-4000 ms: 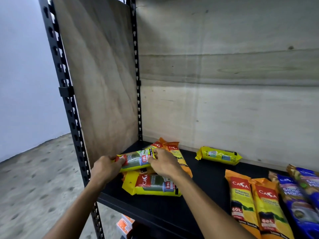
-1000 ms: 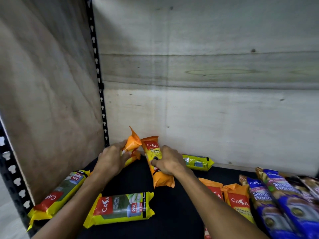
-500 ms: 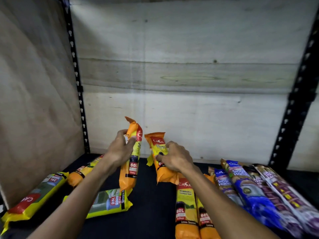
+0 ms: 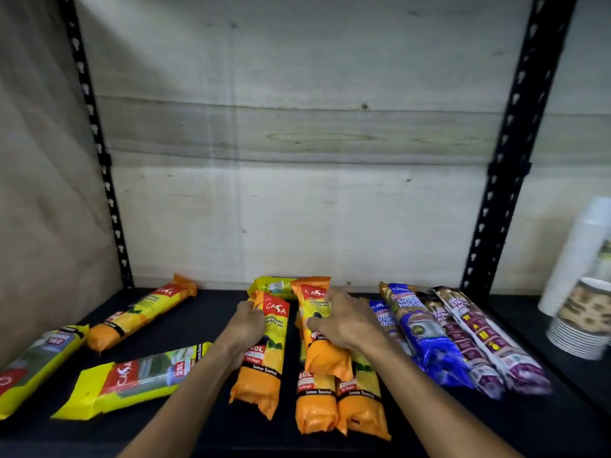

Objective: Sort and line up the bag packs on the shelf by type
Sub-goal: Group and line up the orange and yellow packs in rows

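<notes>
My left hand [image 4: 244,325] grips an orange pack [image 4: 264,355] that lies lengthwise on the black shelf [image 4: 205,312]. My right hand [image 4: 344,320] holds a second orange pack [image 4: 322,358], which rests on top of two more orange packs [image 4: 337,404] lying side by side. Another orange pack [image 4: 139,315] lies slanted at the back left. Two yellow packs [image 4: 132,381] lie at the front left, and a third yellow pack [image 4: 274,285] sits against the back wall behind my hands. Blue packs [image 4: 420,335] and purple packs [image 4: 482,342] line up on the right.
Plywood panels close the shelf at the back and left. Black perforated uprights [image 4: 506,153] stand at both back corners. Stacked paper cups [image 4: 582,319] and white cups stand on the neighbouring shelf at the far right.
Both hands have carried their orange packs down and to the right. The left pack went from upright to flat on the shelf; the right pack now lies over the two orange packs.
</notes>
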